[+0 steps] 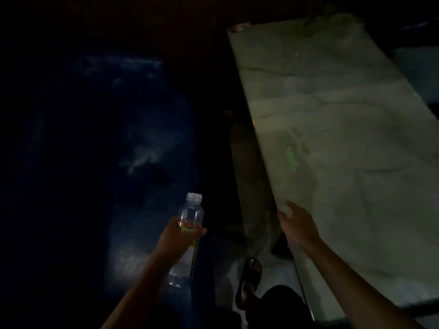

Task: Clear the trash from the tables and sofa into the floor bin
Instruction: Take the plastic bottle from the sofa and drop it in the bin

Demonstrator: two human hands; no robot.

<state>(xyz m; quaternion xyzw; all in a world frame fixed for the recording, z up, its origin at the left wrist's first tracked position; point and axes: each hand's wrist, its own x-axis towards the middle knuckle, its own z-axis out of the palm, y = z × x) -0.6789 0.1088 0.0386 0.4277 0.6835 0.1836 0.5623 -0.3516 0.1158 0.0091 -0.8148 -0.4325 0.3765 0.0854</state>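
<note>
The scene is very dark. My left hand (pixel 180 236) grips a clear plastic bottle (pixel 191 211) with a white cap, held upright over a dark blue sofa (pixel 95 138). My right hand (pixel 297 224) is at the near edge of a pale marble-look table (pixel 344 115), its fingers curled round a small white object (pixel 287 211) that I cannot identify. A faint green patch (pixel 291 160) shows on the tabletop; what it is cannot be told. No bin is in view.
A narrow dark gap runs between the sofa and the table. My foot in a black sandal (pixel 250 281) stands on pale floor there. Something dim lies at the table's far end (pixel 318 17).
</note>
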